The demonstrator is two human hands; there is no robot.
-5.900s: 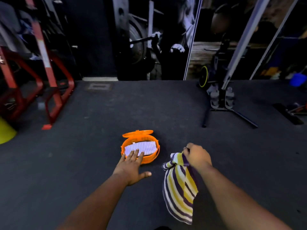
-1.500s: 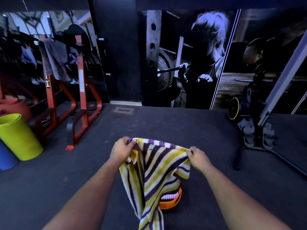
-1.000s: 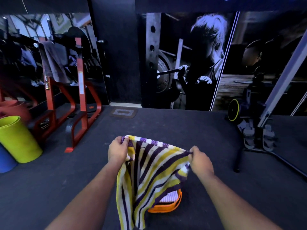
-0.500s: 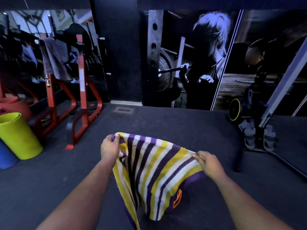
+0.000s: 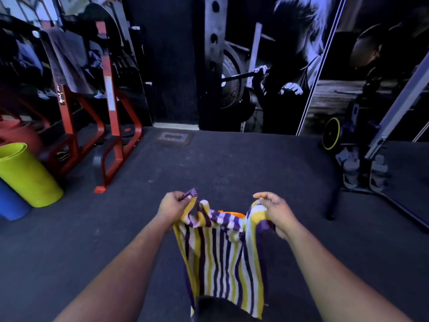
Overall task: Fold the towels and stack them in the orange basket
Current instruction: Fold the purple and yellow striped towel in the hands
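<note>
Towel (image 5: pixel 222 256) hanging from two pinching hands, low over the floor (image 5: pixel 97 228).
Soft striped terry in purple, yellow and white is drooping in long vertical bands; the left hand (image 5: pixel 173 205) is pinching a fringed purple corner, the right hand (image 5: pixel 276 211) is pinching the opposite edge, top sagging between. Just beyond, an orange basket (image 5: pixel 233 213) rim is peeking out behind it.

I see a towel (image 5: pixel 222 256) striped purple, yellow and white, an orange basket (image 5: pixel 232 213) edge behind it, a lime-green mat roll (image 5: pixel 27 175), a red rack (image 5: pixel 111 108), dark grey floor (image 5: pixel 232 163).
</note>
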